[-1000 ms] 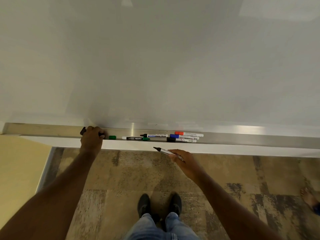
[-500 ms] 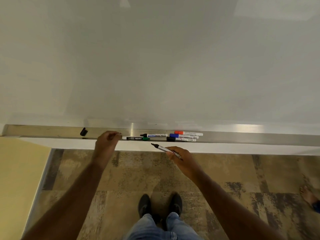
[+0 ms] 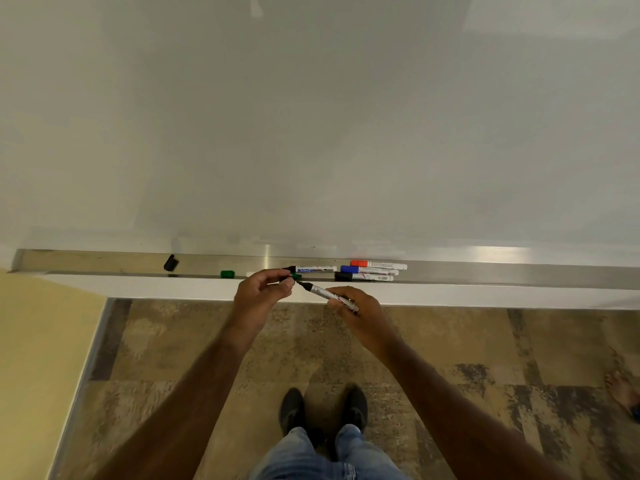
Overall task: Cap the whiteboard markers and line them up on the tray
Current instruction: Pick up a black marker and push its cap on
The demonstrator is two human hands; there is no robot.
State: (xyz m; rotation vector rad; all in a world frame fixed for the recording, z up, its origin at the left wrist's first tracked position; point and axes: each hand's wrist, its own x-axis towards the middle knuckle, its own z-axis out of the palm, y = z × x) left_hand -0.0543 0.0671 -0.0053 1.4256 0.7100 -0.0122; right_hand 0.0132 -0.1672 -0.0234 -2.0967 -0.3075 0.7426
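Observation:
My right hand holds an uncapped black marker in front of the metal tray, tip pointing left. My left hand pinches a small black cap just left of that tip, barely apart from it. On the tray lie an uncapped marker with a black tip and a green-ended marker, mostly hidden behind my left hand. To the right lie the capped red marker, blue marker and black marker. A loose black cap and a loose green cap lie further left.
The whiteboard rises right behind the tray. A yellow wall stands at the left. My shoes are on the patterned floor below, and another person's foot shows at the right edge.
My left hand left the tray's left part and moved right, now holding a small black cap by the marker tip. My right hand raised the marker slightly toward it.

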